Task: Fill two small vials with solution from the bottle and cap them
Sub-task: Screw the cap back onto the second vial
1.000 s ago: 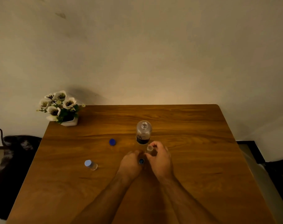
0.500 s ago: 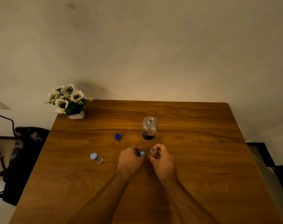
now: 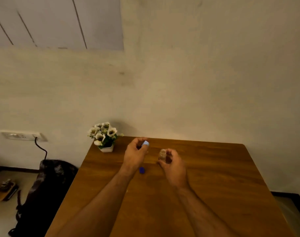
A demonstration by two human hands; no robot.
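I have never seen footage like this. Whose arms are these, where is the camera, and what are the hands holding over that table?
There is no machine here: the arms belong to a person, and the single camera sits on their head, looking forward and down, so you see roughly what they see. The wide lens bends the room a little.

The left hand pinches a small light blue cap between its fingertips. The right hand holds a small clear vial upright, its mouth open; I cannot tell whether it holds liquid. The two hands are apart, so the cap is not yet on.

Both are raised over a wooden table. A dark blue cap lies on it near the left wrist, and a small pot of white flowers stands at the far left corner.
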